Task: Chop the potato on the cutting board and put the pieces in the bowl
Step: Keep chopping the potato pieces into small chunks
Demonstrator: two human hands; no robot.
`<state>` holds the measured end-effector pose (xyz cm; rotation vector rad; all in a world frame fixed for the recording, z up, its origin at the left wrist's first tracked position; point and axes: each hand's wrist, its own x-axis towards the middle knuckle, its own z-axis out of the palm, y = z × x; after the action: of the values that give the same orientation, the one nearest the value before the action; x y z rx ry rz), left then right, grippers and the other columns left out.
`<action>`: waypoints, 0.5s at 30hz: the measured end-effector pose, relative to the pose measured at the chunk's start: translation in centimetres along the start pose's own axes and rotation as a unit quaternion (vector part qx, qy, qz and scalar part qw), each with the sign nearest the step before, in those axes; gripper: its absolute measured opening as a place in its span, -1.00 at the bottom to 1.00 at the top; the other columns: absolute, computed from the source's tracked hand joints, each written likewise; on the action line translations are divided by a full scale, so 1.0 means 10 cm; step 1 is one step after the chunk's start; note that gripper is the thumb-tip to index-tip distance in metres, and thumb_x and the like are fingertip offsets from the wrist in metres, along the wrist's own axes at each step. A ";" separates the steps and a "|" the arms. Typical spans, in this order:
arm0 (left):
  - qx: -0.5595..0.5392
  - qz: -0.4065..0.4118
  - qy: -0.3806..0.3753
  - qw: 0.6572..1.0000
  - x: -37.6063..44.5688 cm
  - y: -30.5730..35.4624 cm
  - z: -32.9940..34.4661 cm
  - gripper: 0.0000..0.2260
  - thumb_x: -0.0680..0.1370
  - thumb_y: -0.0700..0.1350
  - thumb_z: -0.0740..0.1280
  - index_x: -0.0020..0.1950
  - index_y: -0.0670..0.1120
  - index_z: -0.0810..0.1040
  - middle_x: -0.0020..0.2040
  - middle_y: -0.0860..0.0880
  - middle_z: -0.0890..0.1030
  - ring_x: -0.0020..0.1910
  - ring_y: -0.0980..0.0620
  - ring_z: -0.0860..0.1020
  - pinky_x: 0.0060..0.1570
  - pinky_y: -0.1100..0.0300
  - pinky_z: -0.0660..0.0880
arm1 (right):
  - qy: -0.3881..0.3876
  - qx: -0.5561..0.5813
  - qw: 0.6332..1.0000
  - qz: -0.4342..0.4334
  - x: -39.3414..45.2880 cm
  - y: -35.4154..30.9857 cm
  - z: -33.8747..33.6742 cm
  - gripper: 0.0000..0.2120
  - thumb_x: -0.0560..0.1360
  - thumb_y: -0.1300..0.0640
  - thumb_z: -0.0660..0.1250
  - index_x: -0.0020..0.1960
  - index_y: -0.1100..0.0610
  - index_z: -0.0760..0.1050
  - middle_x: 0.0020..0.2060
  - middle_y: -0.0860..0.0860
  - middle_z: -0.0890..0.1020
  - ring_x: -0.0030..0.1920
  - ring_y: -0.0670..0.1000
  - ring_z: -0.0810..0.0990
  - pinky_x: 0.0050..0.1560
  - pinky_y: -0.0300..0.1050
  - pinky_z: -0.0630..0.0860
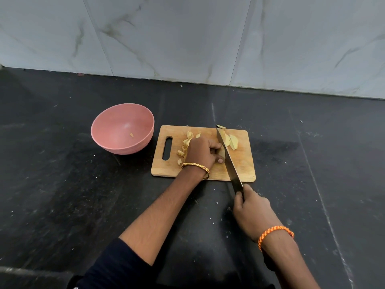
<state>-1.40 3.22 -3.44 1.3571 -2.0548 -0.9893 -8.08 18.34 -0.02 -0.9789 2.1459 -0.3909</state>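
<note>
Left of my left hand [201,150] I see the bowl [122,128] on the bench [62,184]. That hand grips the potato [222,153] on the cutting board [239,165]; just beside it, my right hand [251,213] holds the knife [230,161], with slices [230,141] beyond the blade.

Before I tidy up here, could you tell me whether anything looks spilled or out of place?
One potato slice lies past the far edge of the cutting board, partly on the black counter. The counter is also dusted with pale specks. The pink bowl holds a single piece.
</note>
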 end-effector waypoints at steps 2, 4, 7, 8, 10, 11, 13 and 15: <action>-0.008 -0.006 -0.002 1.000 0.00 0.00 0.00 -0.63 0.28 -0.30 0.54 0.07 -0.21 0.63 0.02 -0.14 0.67 0.04 -0.02 0.61 0.13 0.16 0.53 | -0.016 -0.004 1.000 -0.003 -0.11 0.08 -0.08 -0.82 0.62 0.04 0.05 -0.01 0.07 0.39 -0.21 0.09 0.57 -0.26 0.04 0.58 -0.21 -0.03 0.56; -0.011 -0.011 -0.003 1.000 0.00 0.01 0.00 -0.63 0.28 -0.30 0.54 0.07 -0.20 0.63 0.01 -0.14 0.68 0.04 -0.01 0.61 0.14 0.16 0.52 | -0.031 -0.016 0.999 -0.006 -0.24 0.16 -0.23 -0.81 0.61 0.05 0.06 -0.02 0.06 0.42 -0.31 0.04 0.54 -0.42 -0.06 0.50 -0.44 -0.22 0.42; -0.008 -0.014 -0.007 1.000 0.00 0.02 -0.01 -0.62 0.28 -0.29 0.54 0.08 -0.19 0.63 0.01 -0.13 0.67 0.04 0.00 0.61 0.11 0.25 0.49 | -0.055 -0.010 0.998 0.001 -0.49 0.17 -0.47 -0.79 0.62 0.07 0.06 -0.09 0.07 0.43 -0.44 -0.01 0.46 -0.68 -0.17 0.37 -0.66 -0.37 0.27; -0.006 -0.013 -0.011 1.000 -0.01 0.02 -0.01 -0.62 0.28 -0.28 0.54 0.08 -0.19 0.63 0.02 -0.12 0.67 0.03 0.01 0.61 0.10 0.26 0.49 | -0.057 -0.005 0.998 -0.003 -0.54 0.16 -0.52 -0.78 0.63 0.08 0.07 -0.12 0.06 0.42 -0.47 -0.02 0.43 -0.72 -0.17 0.34 -0.68 -0.39 0.24; -0.006 -0.016 -0.012 1.000 -0.01 0.02 -0.01 -0.61 0.28 -0.26 0.55 0.08 -0.19 0.63 0.03 -0.12 0.67 0.01 0.01 0.62 0.11 0.22 0.51 | -0.043 0.004 0.999 -0.021 -0.59 0.13 -0.57 -0.77 0.62 0.08 0.07 -0.16 0.06 0.41 -0.50 -0.03 0.40 -0.74 -0.17 0.31 -0.68 -0.38 0.23; -0.005 -0.020 -0.011 1.000 0.00 0.01 -0.01 -0.61 0.27 -0.24 0.56 0.08 -0.19 0.63 0.03 -0.12 0.67 0.00 0.01 0.62 0.10 0.20 0.52 | -0.034 0.013 0.999 -0.026 -0.58 0.11 -0.56 -0.76 0.62 0.08 0.08 -0.16 0.06 0.41 -0.51 -0.04 0.39 -0.74 -0.16 0.31 -0.68 -0.38 0.24; -0.004 -0.023 -0.010 1.000 -0.01 0.02 -0.01 -0.61 0.27 -0.23 0.56 0.07 -0.20 0.63 0.03 -0.12 0.67 0.00 0.02 0.62 0.11 0.18 0.53 | -0.015 0.032 0.999 -0.029 -0.50 0.06 -0.49 -0.76 0.62 0.07 0.07 -0.15 0.07 0.42 -0.50 -0.03 0.40 -0.72 -0.16 0.32 -0.68 -0.35 0.27; -0.012 -0.022 -0.014 1.000 -0.02 0.02 -0.02 -0.60 0.27 -0.25 0.56 0.08 -0.21 0.62 0.03 -0.13 0.67 0.00 0.01 0.63 0.12 0.14 0.54 | 0.006 0.034 0.999 -0.034 -0.35 0.03 -0.39 -0.76 0.62 0.06 0.07 -0.12 0.10 0.43 -0.47 -0.01 0.43 -0.66 -0.16 0.34 -0.63 -0.30 0.34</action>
<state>-1.32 3.35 -3.21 1.3904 -2.0351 -1.0544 -9.52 21.02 4.17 -1.0146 2.0993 -0.5005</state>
